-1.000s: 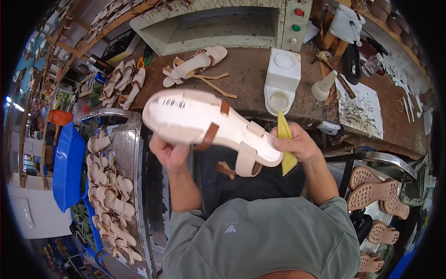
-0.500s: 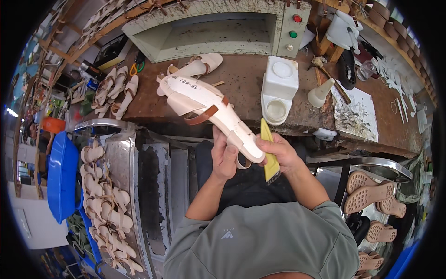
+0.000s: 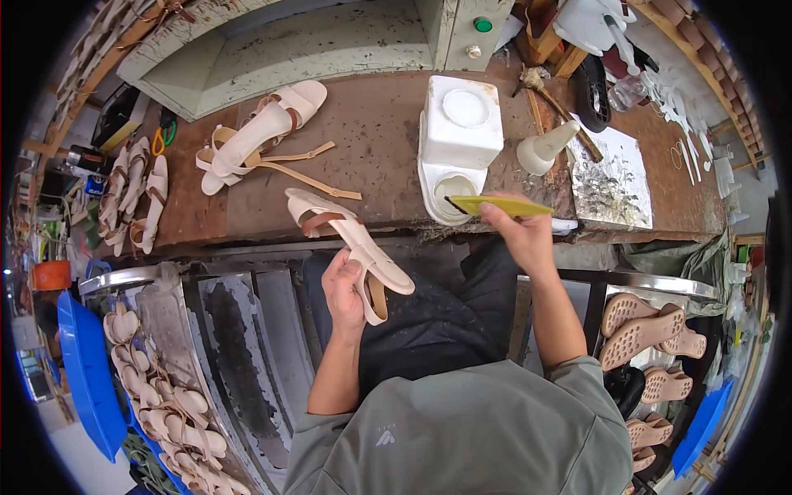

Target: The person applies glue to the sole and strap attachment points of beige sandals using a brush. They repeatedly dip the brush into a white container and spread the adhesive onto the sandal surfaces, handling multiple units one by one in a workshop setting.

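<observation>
My left hand (image 3: pixel 341 290) grips a pale beige sandal (image 3: pixel 373 254) with a brown strap, held tilted just in front of the bench edge. Part of the sandal is hidden behind my fingers. My right hand (image 3: pixel 525 233) is closed on a flat yellow-handled brush (image 3: pixel 516 206), which lies nearly level. Its dark tip is over the round open cup at the front of a white plastic dispenser (image 3: pixel 462 132); whether the tip touches what is inside, I cannot tell. Beyond my left hand, another pale sandal (image 3: pixel 243 148) rests on the bench with loose tan straps beside it.
A cone-shaped white bottle (image 3: pixel 544 150), a hammer (image 3: pixel 569 124) and a stained paper sheet (image 3: pixel 612 186) are on the bench (image 3: pixel 371 124) at right. Sandals (image 3: pixel 177 404) fill a rack on my left; beige soles (image 3: pixel 648 334) lie on my right. A grey-green machine housing (image 3: pixel 165 74) stands behind.
The brush has gone from the sandal's heel to the dispenser's cup. My left hand has lowered the sandal to the left and turned it. The view has shifted too.
</observation>
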`<state>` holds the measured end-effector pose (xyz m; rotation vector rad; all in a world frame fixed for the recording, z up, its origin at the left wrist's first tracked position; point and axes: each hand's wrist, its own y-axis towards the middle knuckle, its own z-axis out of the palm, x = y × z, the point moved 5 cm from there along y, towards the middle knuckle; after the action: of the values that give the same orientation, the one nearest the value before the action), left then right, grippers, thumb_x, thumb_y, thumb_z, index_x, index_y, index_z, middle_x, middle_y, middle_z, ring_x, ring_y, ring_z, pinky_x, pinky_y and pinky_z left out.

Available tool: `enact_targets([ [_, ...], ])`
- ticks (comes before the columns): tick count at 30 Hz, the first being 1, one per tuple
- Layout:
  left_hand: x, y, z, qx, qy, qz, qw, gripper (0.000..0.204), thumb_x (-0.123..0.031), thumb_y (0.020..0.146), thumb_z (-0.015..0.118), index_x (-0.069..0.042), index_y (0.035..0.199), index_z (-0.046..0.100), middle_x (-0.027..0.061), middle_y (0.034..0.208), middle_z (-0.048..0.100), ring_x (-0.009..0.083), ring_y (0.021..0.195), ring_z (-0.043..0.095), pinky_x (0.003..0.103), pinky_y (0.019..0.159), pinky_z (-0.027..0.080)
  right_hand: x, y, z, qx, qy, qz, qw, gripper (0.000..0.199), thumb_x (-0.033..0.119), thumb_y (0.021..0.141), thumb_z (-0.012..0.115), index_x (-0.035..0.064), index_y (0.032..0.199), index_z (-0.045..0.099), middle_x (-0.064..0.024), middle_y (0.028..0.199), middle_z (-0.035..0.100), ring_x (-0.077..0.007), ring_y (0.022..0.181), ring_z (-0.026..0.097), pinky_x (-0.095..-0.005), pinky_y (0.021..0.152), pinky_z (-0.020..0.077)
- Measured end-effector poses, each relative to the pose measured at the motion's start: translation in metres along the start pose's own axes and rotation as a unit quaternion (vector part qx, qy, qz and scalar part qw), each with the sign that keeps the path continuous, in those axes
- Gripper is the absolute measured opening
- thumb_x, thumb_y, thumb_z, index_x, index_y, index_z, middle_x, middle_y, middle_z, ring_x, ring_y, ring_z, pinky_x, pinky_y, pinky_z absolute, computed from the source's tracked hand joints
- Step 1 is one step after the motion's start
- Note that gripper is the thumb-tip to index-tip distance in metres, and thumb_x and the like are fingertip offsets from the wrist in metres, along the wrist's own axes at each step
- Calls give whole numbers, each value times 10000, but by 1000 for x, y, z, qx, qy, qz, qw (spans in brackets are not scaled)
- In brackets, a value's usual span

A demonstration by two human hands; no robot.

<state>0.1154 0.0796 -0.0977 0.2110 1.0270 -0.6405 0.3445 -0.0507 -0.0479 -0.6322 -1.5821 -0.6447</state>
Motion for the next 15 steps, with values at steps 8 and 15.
enact_targets([
  [8,-9,-10,0,21,39,38,998,271,-199,813,500,51,713,525,141,889,568,159,776,512,261,698,385,-7,7,18,36,-149,-63,986,138,80,814,656,-22,906,661,-63,803,644,-89,686,561,-235,597,446],
  [15,-33,-20,22,75,59,77,992,317,-228,811,523,59,675,522,175,820,585,194,710,531,288,633,399,-15,9,9,-17,2,45,999,102,77,815,659,-19,845,670,-13,695,632,-63,592,549,-201,542,442],
])
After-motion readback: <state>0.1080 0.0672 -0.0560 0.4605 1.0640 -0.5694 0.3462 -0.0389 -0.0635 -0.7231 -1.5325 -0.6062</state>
